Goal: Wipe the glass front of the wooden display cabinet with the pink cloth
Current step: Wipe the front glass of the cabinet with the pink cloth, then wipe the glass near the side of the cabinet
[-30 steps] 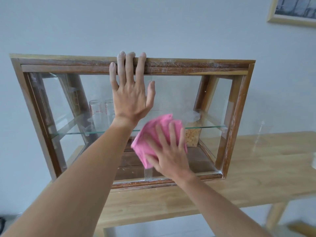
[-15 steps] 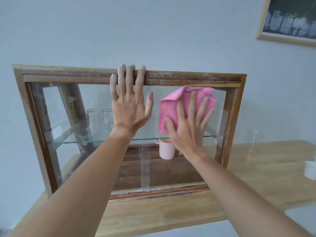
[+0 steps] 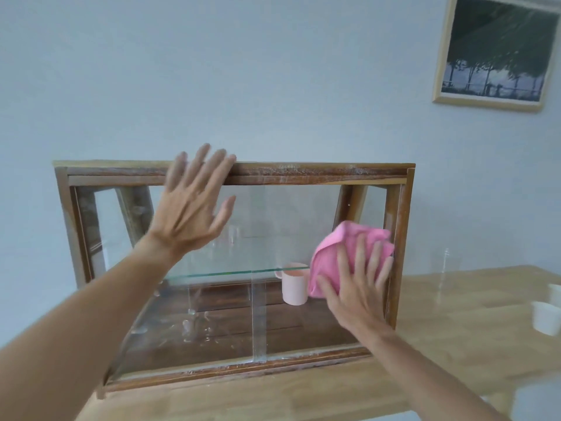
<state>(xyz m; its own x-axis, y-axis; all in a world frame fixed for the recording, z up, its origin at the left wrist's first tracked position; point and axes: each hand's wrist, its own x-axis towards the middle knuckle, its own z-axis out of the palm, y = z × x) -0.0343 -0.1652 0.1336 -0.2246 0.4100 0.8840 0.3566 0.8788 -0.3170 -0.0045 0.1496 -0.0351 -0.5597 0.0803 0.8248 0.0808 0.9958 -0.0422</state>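
My right grip (image 3: 358, 290), fingers spread flat, pressing crumpled pink cloth (image 3: 340, 244) on glass front (image 3: 288, 226) of wooden display cabinet (image 3: 401, 268), left grip (image 3: 191, 208) splayed, empty, over top rail (image 3: 318, 173)

Just one view here, a head-worn cam looking forward and slightly down at the wooden display cabinet (image 3: 318, 173). It's pretty close up: the cabinet fills the middle of the shot, with the worktop (image 3: 455, 344) running along the bottom.

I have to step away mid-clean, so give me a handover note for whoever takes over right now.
Left hand: open, fingers spread, fingertips at the top rail of the cabinet; blurred.
Right hand: flat, pressing the pink cloth on the glass front, at its right end.
Done: wiping under way; how much is wiped cannot be told.
Left: cover the rest of the glass.
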